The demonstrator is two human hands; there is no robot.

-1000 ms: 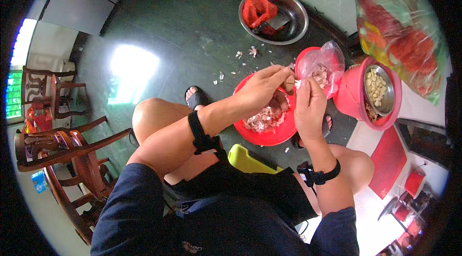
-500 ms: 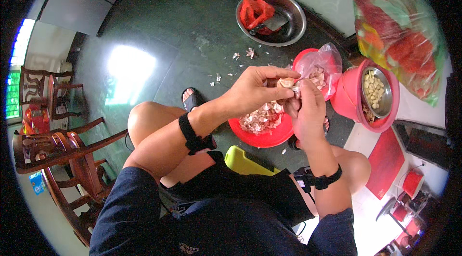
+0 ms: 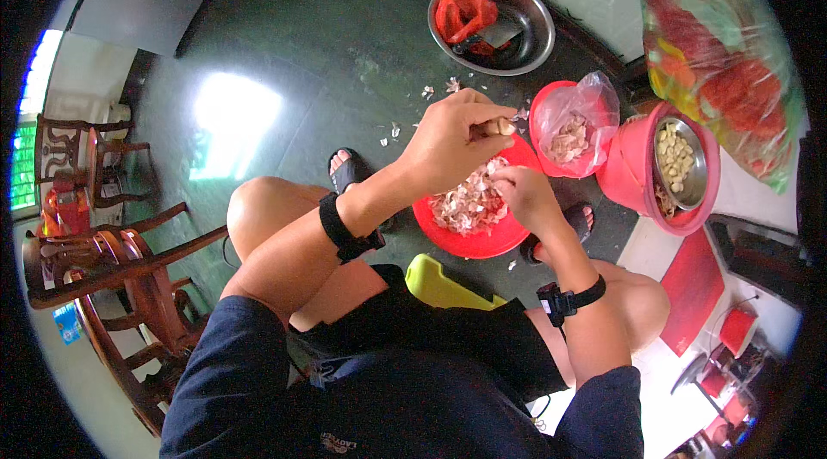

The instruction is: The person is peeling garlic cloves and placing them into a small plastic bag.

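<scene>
My left hand (image 3: 452, 142) is raised over the red basin, its thumb and fingers pinched around a pale garlic clove (image 3: 498, 127). To its right and lower, my right hand (image 3: 528, 199) is apart from it, above the basin's right part. Its fingers are curled together near the garlic skins, and what they hold, if anything, is hidden. Under both hands the red basin (image 3: 469, 245) contains a heap of papery garlic skins (image 3: 465, 205).
Right of the basin, a red container (image 3: 541, 106) has a clear bag and skins. A pink bucket (image 3: 622, 162) bears a steel bowl (image 3: 692, 187) of peeled cloves. Beyond stands a steel basin (image 3: 544, 45) with a red bag (image 3: 463, 12) and a cleaver (image 3: 501, 31). Wooden chairs (image 3: 146, 287) are left.
My hands were together at the garlic clove and are now apart. The right hand has dropped toward the garlic skins, while the left keeps the clove and has moved slightly up and left.
</scene>
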